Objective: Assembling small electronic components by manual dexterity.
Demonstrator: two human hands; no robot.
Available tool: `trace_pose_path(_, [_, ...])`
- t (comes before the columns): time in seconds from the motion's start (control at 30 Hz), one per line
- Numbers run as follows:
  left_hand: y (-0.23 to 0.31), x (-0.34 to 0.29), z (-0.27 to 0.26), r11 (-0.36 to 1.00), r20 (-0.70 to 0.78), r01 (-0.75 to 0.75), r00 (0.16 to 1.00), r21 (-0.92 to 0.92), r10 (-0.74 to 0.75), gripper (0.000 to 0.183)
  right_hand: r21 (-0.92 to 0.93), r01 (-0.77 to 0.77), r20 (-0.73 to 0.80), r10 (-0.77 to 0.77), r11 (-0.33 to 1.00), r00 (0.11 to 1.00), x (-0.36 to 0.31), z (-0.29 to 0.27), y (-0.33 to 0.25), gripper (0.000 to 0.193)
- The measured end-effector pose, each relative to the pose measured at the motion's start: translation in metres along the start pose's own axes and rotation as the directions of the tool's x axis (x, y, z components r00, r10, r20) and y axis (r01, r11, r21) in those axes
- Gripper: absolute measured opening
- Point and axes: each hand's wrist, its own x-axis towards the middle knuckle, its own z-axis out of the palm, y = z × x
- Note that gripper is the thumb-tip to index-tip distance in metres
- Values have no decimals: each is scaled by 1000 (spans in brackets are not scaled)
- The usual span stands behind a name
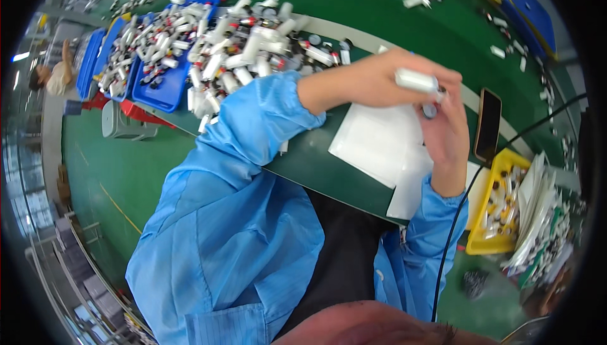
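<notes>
My left hand [382,80] reaches in from the left over the table, its fingers bent around a small white cylinder with a dark end [415,81]. Close against it, my right hand [446,131] comes up from below, palm toward the left and fingers curled near the cylinder's dark end. A grey round end piece [429,111] shows between the two hands; what it belongs to is hidden. The fingertips are blurred and overlap. Beneath the hands lie white sheets [373,139] on the green tabletop [316,161].
To the left is a heap of white cylinders [243,54] with red and dark ends, beside blue trays [165,89] holding more. At right lie a phone [488,123], a black cable [456,218], a yellow tray [487,234] of small parts and plastic bags [537,212]. Another person [58,76] is far left.
</notes>
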Motion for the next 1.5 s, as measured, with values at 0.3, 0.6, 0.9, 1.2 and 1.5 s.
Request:
trace_pose_path(0.3, [118, -2, -55, 516, -139, 159, 987, 841, -78, 31, -55, 175, -14, -176, 983, 984, 9, -5, 13, 23])
trace_pose_path(0.6, [23, 3, -250, 268, -325, 474, 830, 839, -453, 47, -375, 174, 36, -173, 910, 984, 9, -3, 28, 16])
trace_pose_path(0.9, [-22, -57, -431, 32, -722, 883, 403, 468, -563, 67, -457, 131, 66, -113, 880, 991, 12, 5, 25, 16])
trace_pose_path(1.2, [-22, 14, -353, 198, -486, 781, 543, 593, -685, 104, -481, 70, 77, -38, 874, 996, 15, 5, 21, 17])
trace_pose_path(1.5, [-30, 21, -356, 287, -309, 567, 730, 772, -609, 16, -525, 91, 138, -21, 846, 990, 13, 6, 20, 18])
